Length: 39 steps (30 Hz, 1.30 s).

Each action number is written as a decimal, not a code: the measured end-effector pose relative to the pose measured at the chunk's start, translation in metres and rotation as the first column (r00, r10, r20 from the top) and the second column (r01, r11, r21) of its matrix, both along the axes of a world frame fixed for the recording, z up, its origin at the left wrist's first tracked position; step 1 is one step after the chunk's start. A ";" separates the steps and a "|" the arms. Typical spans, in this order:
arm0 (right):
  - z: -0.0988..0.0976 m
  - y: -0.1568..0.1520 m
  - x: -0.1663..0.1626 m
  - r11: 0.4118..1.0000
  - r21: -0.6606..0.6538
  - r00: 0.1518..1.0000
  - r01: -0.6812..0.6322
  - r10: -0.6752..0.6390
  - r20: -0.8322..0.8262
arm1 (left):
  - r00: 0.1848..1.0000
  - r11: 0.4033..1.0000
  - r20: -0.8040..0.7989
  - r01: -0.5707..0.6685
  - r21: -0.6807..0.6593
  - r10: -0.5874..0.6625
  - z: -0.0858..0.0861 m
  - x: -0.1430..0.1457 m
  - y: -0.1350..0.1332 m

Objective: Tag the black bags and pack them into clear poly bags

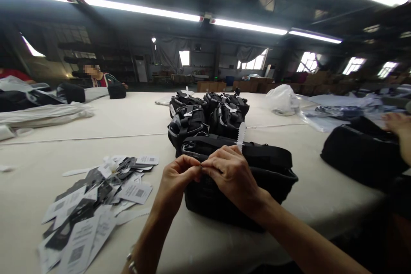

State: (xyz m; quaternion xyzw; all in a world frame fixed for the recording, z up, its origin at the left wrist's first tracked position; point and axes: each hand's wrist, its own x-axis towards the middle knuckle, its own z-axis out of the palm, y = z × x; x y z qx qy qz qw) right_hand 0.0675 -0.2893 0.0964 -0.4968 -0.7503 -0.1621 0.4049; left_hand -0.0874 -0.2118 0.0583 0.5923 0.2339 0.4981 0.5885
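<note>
A black fabric bag (pixel 221 205) stands on the table right in front of me, its strap lying along the top. My left hand (pixel 181 175) pinches at the bag's upper left edge, thumb and finger pressed together. Against its fingertips, my right hand (pixel 231 175) is closed in a pinch too. What lies between the fingertips is too small to make out. A white toothed strip (pixel 241 136) sticks up just behind my right hand. To the left lies a loose pile of black and white paper tags (pixel 136 191), some with printed codes.
Several more black bags (pixel 189 124) stand in rows behind. At right, a co-worker's hand (pixel 400 126) touches another black bag (pixel 362 152). A white plastic bag (pixel 282 99) and clear plastic sleeves lie farther back. Another person (pixel 102 79) sits across the table at left.
</note>
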 end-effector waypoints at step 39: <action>-0.014 0.001 0.016 0.958 -0.152 0.865 -0.244 0.143 -0.481 | 0.911 0.723 -0.198 -0.140 0.677 0.362 0.001 0.006 -0.024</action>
